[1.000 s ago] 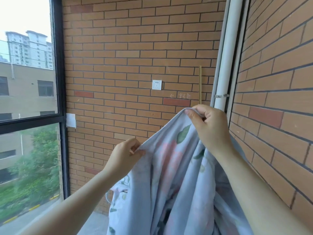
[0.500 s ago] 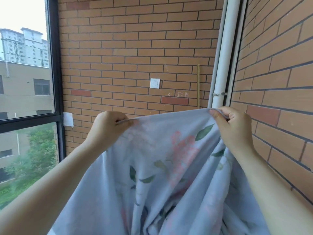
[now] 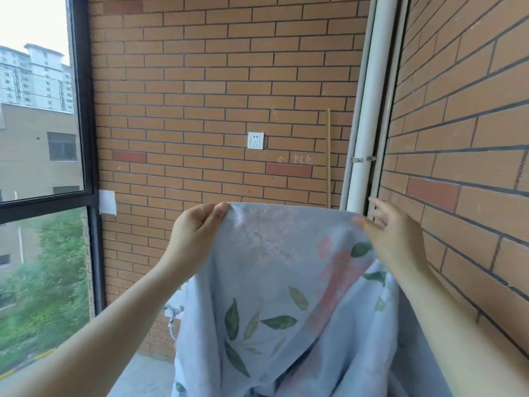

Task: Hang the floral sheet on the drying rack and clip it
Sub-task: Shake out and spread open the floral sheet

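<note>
The floral sheet (image 3: 274, 282) is pale blue with green leaves and pink blooms. It hangs in front of me, its top edge stretched level between my hands. My left hand (image 3: 197, 233) pinches the left end of that edge between thumb and fingers. My right hand (image 3: 392, 236) is at the right end, with the thumb pressed on the cloth and the fingers loosely spread above the edge. The rest of the sheet falls in folds out of the bottom of the view. No drying rack or clip is in view.
A brick wall with a white socket (image 3: 255, 140) faces me, and another brick wall (image 3: 463, 138) runs close on the right. A white pipe (image 3: 369, 110) stands in the corner beside a thin stick (image 3: 328, 156). A dark-framed window (image 3: 83, 110) fills the left. A tap (image 3: 173, 312) sits low.
My hands moved apart and pulled the bunched top edge out flat and level. My left hand rose to the height of the right. The right fingers have loosened and spread.
</note>
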`<control>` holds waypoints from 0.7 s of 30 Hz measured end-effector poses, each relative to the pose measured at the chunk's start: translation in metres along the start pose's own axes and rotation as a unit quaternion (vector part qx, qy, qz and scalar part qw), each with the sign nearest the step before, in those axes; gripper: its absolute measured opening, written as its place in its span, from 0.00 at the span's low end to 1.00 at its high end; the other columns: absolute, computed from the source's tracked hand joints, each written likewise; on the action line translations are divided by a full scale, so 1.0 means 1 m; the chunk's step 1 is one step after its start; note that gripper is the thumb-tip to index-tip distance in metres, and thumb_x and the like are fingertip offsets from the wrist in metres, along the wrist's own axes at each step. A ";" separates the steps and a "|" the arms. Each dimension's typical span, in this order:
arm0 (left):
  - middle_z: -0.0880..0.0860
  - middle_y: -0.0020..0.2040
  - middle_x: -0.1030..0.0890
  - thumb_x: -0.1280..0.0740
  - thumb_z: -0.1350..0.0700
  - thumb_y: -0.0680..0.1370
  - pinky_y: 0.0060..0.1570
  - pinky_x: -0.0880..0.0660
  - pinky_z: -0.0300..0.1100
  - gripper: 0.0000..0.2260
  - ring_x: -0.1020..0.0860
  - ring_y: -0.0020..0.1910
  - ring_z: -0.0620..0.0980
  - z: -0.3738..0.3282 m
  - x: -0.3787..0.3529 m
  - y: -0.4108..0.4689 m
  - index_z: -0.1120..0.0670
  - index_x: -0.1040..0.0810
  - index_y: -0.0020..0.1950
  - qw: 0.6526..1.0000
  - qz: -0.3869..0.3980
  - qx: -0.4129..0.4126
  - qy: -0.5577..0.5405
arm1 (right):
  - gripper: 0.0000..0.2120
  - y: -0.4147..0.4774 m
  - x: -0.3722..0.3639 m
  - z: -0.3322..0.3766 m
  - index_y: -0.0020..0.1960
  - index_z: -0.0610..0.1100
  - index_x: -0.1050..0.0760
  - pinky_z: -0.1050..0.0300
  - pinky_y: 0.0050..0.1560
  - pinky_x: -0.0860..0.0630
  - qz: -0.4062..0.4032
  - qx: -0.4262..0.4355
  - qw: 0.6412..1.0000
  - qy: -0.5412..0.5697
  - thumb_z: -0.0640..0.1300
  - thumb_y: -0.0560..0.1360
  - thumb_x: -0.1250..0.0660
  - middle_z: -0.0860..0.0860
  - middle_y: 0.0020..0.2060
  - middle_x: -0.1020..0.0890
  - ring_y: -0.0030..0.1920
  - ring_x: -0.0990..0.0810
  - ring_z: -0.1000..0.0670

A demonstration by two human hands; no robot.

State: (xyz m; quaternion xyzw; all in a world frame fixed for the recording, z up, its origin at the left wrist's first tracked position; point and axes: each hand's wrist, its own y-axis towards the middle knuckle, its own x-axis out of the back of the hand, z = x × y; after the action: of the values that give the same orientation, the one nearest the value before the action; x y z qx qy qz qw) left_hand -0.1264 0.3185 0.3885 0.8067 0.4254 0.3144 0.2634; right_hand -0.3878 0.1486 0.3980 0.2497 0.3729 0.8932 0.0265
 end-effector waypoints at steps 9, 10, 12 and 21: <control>0.48 0.28 0.41 0.39 0.53 0.80 0.27 0.43 0.37 0.20 0.41 0.27 0.45 -0.054 -0.013 -0.002 0.58 0.39 0.32 0.993 0.048 -0.107 0.009 | 0.12 -0.039 -0.044 0.051 0.57 0.53 0.20 0.46 0.55 0.22 0.261 0.069 0.949 0.166 0.51 0.74 0.29 0.56 0.46 0.15 0.48 0.16 0.48; 0.48 0.28 0.42 0.39 0.53 0.80 0.26 0.44 0.38 0.20 0.42 0.27 0.45 -0.056 -0.012 0.000 0.58 0.39 0.32 0.993 0.046 -0.109 0.010 | 0.07 -0.038 -0.045 0.050 0.52 0.50 0.18 0.47 0.54 0.21 0.261 0.068 0.947 0.177 0.50 0.76 0.30 0.53 0.43 0.14 0.47 0.16 0.49; 0.47 0.27 0.43 0.38 0.52 0.80 0.26 0.45 0.38 0.21 0.42 0.27 0.46 -0.055 -0.008 0.006 0.58 0.40 0.32 0.993 0.048 -0.109 0.017 | 0.08 -0.034 -0.044 0.048 0.44 0.49 0.18 0.53 0.42 0.23 0.230 0.094 0.957 0.152 0.49 0.79 0.35 0.50 0.35 0.17 0.36 0.20 0.49; 0.49 0.25 0.38 0.36 0.55 0.79 0.28 0.42 0.37 0.19 0.37 0.27 0.46 -0.018 0.001 0.014 0.52 0.38 0.29 0.984 0.066 -0.128 0.104 | 0.17 -0.015 -0.020 0.073 0.38 0.34 0.30 0.56 0.31 0.39 0.011 0.203 0.971 0.129 0.43 0.81 0.40 0.43 0.26 0.34 0.30 0.36 0.47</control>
State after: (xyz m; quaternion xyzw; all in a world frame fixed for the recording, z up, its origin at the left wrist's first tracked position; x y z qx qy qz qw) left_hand -0.1318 0.3151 0.4110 0.7554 0.3525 0.4651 0.2979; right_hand -0.3380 0.2023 0.4229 0.1364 0.5436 0.8240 -0.0827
